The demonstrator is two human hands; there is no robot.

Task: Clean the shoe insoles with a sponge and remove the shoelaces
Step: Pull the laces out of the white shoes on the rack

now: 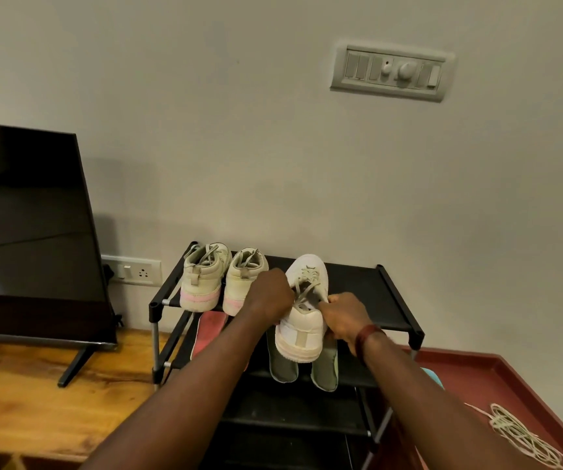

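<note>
The white shoe stands on the top shelf of the black shoe rack, heel toward the camera; the left grip is clenched on its shoelace; the right grip grasps the shoe's collar by the heel; two beige shoes stand just left; green insoles lie on the shelf below; loose laces lie on the red desk.

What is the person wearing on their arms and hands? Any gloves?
No gloves, and no sleeves in view. The left hand wears nothing. The right hand has a reddish-brown band around its wrist.
</note>
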